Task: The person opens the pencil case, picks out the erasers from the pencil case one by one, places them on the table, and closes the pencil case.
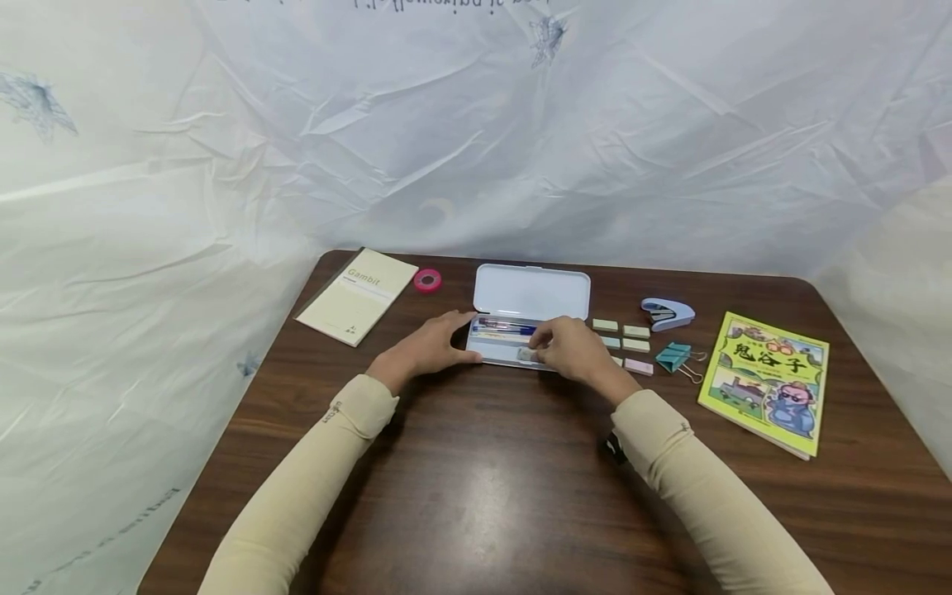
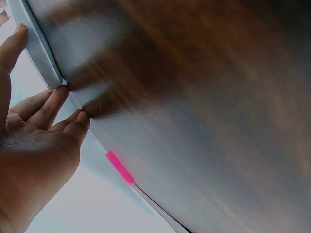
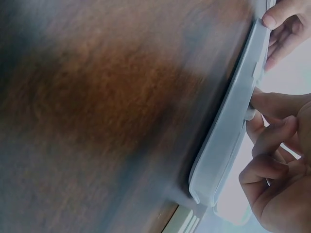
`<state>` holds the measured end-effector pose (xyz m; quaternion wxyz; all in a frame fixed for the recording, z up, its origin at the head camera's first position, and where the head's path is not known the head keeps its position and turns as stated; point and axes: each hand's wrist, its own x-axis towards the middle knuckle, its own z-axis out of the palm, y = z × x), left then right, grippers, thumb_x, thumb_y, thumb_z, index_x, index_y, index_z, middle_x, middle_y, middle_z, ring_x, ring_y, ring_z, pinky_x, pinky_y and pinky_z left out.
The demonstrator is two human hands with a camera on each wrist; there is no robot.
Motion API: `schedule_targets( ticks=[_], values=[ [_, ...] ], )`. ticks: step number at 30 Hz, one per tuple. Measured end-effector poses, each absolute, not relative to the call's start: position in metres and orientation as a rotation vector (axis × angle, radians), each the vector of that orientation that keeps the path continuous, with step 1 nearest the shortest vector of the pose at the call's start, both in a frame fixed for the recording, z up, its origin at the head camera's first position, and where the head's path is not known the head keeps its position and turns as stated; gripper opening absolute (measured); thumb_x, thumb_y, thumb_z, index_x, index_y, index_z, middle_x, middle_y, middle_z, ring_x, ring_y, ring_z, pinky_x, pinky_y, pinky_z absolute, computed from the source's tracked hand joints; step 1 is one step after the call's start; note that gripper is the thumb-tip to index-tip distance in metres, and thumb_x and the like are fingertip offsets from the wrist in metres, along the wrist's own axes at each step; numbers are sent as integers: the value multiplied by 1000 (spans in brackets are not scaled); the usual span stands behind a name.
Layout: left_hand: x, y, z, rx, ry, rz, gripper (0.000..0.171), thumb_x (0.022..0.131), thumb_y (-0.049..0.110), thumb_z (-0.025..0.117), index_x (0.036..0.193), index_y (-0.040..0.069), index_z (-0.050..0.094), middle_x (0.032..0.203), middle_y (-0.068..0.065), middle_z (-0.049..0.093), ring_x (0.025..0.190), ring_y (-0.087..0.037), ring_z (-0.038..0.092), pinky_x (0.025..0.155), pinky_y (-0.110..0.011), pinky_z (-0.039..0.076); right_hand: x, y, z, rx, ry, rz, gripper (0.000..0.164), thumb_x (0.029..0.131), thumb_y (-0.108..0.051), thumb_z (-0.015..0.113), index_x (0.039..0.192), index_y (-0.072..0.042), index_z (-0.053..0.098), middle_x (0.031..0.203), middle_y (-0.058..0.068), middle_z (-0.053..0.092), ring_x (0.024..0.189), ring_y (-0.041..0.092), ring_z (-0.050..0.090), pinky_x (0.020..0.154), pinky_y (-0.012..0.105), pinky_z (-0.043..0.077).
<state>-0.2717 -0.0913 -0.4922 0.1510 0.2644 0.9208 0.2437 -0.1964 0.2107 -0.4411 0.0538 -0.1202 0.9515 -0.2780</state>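
Observation:
A white pencil case (image 1: 531, 291) lies open on the table, its lid tipped back. Several pens (image 1: 502, 326) lie along the back of its tray. My left hand (image 1: 431, 344) holds the case's left end, thumb at the front and fingers farther back; in the left wrist view its fingertips touch the case edge. Above the front part of the tray, my right hand (image 1: 571, 347) pinches a small pale eraser (image 1: 525, 354) between thumb and index finger. In the right wrist view the other fingers are curled and the eraser is mostly hidden.
Several small eraser-like blocks (image 1: 635, 345) lie right of the case. Beyond are teal binder clips (image 1: 673, 356), a light-blue stapler (image 1: 669, 315) and a yellow comic book (image 1: 766, 382). On the left lie a cream notebook (image 1: 357, 297) and a pink tape roll (image 1: 427, 280).

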Motion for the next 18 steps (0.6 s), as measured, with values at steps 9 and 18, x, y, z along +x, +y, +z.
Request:
schedule_targets(
  ticks=[9,18],
  values=[
    [-273,-91,-494,765,2636,710,102,98,63,86,180,23,41,186,-16,39,175,-38,36,143,-56,33,-184,221,-416,-317,2831,-1058,14,105,-18,80,109,-8,88,110,12,86,82,19,66,74,32,52],
    [-275,-93,-496,776,2639,702,103,98,66,86,180,23,40,185,-16,40,174,-37,37,143,-56,34,-169,251,-394,-182,2842,-1021,15,103,-17,83,111,-5,88,115,18,84,92,25,67,76,34,52]
  ],
)
